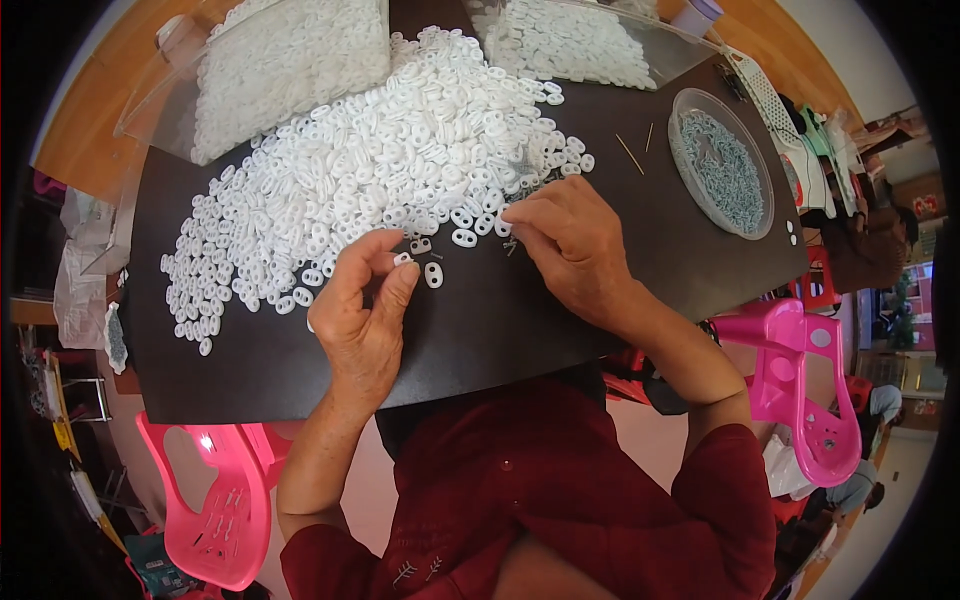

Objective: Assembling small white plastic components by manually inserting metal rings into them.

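A small white oval plastic piece with two holes (403, 259) is pinched between the thumb and fingertips of my left hand (362, 315). My right hand (580, 250) is closed at the fingertips, by the near edge of a large pile of the same white pieces (400, 140). What it pinches, if anything, is too small to make out. A few thin metal screws (511, 246) lie just below its fingertips. Between my hands, a loose white piece (433, 275) rests on the dark table (480, 330).
Two clear bins (295, 70) (570, 45) of white pieces stand behind the pile. To the right, a round clear tub (773, 200) holds many small metal screws. Two thin sticks (630, 154) lie left of it. Pink chairs (215, 500) (790, 380) flank me; people sit at far right.
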Action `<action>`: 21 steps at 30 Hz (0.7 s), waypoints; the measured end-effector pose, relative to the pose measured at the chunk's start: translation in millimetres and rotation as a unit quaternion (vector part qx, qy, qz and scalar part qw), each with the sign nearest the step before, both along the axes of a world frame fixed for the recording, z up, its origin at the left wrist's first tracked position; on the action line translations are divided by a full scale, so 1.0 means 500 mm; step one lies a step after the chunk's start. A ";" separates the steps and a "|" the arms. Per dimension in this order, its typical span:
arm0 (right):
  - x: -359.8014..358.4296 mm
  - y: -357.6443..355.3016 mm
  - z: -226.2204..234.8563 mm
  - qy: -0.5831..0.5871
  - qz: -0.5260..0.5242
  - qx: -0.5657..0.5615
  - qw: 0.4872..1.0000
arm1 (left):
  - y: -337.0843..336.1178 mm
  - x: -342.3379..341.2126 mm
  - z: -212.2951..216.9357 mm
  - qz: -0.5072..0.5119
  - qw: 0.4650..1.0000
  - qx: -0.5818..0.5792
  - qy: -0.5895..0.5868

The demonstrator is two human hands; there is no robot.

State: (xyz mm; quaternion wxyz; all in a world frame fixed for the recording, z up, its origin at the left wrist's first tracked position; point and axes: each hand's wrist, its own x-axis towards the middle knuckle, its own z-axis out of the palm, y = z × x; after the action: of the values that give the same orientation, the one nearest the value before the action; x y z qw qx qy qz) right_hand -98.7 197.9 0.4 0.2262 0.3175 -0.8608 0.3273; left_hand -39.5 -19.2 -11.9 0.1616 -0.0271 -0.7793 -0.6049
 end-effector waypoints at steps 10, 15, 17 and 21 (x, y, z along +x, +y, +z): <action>0.018 -0.053 0.012 0.002 0.081 0.034 0.996 | 0.002 -0.005 0.005 0.027 0.997 0.059 0.045; 0.000 -0.100 -0.012 0.026 0.083 0.108 0.990 | -0.004 -0.004 0.007 0.017 0.998 0.063 0.018; 0.002 -0.109 -0.014 0.029 0.081 0.124 0.989 | -0.005 -0.003 0.009 0.021 0.997 0.067 0.024; 0.007 -0.123 -0.024 0.033 0.085 0.137 0.986 | -0.006 0.001 0.006 0.023 0.997 0.067 0.020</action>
State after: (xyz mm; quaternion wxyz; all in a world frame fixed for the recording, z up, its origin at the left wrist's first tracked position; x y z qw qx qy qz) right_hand -95.2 136.2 -11.5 0.1805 0.4279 -0.8595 0.2137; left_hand -39.3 -22.5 -9.0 0.1926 -0.0099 -0.7338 -0.6514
